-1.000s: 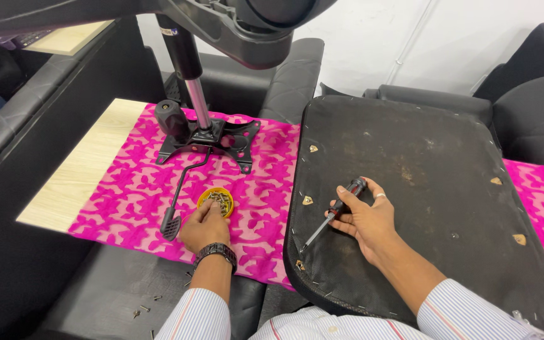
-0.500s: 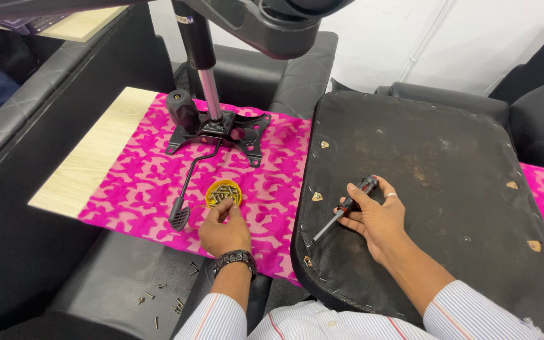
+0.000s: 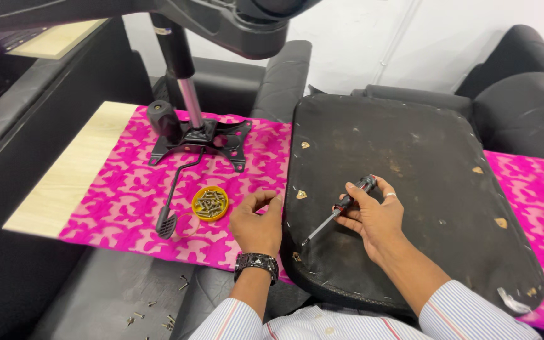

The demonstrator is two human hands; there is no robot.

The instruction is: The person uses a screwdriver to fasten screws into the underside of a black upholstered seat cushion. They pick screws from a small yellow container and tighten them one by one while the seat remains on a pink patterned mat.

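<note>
My right hand (image 3: pixel 378 219) holds a black-handled screwdriver (image 3: pixel 341 209), tip pointing down-left over the black underside of a chair seat (image 3: pixel 423 157), which lies on the pink patterned cloth (image 3: pixel 121 189). My left hand (image 3: pixel 258 221) hovers curled at the seat's left edge, just right of a small yellow dish of screws (image 3: pixel 209 203). Whether its fingers pinch a screw is hidden. Several brass screw inserts (image 3: pixel 301 194) dot the seat.
A black chair tilt mechanism (image 3: pixel 203 135) with a gas cylinder (image 3: pixel 189 94) and a lever (image 3: pixel 169 220) stands on the cloth at the left. A pale wooden tabletop (image 3: pixel 64 182) shows beyond the cloth. Loose screws (image 3: pixel 158 311) lie on a black cushion below. Black sofas surround.
My left hand has left the yellow dish and moved right to the seat's edge. The right hand still holds the screwdriver in much the same place.
</note>
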